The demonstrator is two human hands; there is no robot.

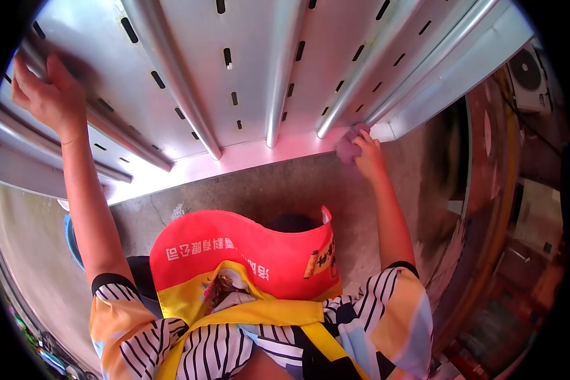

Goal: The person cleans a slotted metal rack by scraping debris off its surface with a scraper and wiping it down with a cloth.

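Note:
A large metal panel [253,82] with raised tubes and short slots fills the upper view. At the upper left, my left hand [52,95] rests on one of its tubes [117,130], fingers apart and holding nothing. My right hand [368,157] has its fingers closed on a purple cloth [348,147], which touches the panel's near edge by the right-hand tubes. Part of the cloth is hidden behind my fingers.
A red and yellow apron [202,231] covers my front. Below the panel lies a concrete floor [253,193]. A blue basin [73,244] shows partly beside my left arm. At the upper right stands a unit with a round fan [527,68].

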